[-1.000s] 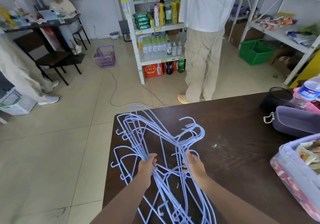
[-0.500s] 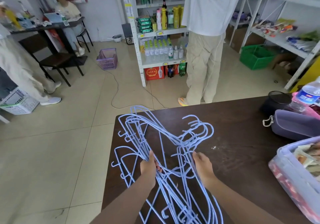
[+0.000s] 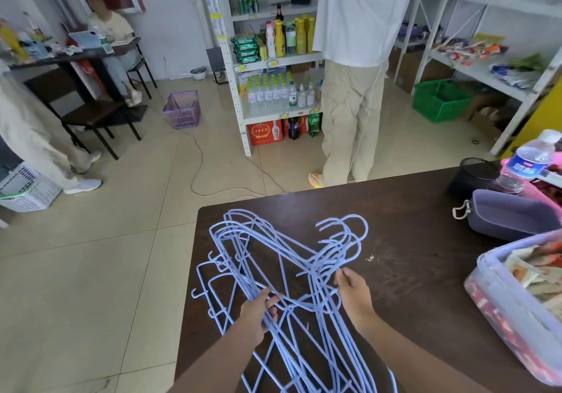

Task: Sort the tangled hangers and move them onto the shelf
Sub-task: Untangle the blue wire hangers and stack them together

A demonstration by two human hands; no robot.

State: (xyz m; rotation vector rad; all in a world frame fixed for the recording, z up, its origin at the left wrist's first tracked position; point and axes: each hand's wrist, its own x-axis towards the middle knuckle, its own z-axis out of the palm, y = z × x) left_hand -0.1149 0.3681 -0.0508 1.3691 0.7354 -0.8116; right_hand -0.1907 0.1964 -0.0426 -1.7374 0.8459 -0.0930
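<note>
A tangled bundle of light-blue wire hangers point(image 3: 273, 258) lies on the dark brown table point(image 3: 419, 240), its hooks pointing to the far right. My left hand point(image 3: 257, 310) grips several hanger wires at the left middle of the bundle. My right hand point(image 3: 352, 292) pinches wires just below the cluster of hooks point(image 3: 346, 234). A white store shelf point(image 3: 273, 61) with bottles stands across the floor beyond the table.
A person in beige trousers point(image 3: 349, 125) stands between the table and the shelf. On the table's right are a grey pouch point(image 3: 511, 213), a water bottle point(image 3: 529, 161), a black cup point(image 3: 474, 176) and a plastic box point(image 3: 498, 295). A cable point(image 3: 197, 161) runs across the floor.
The hook end of the bundle has spread to the right and my right hand has moved up and right towards the hooks. My left hand keeps its grip.
</note>
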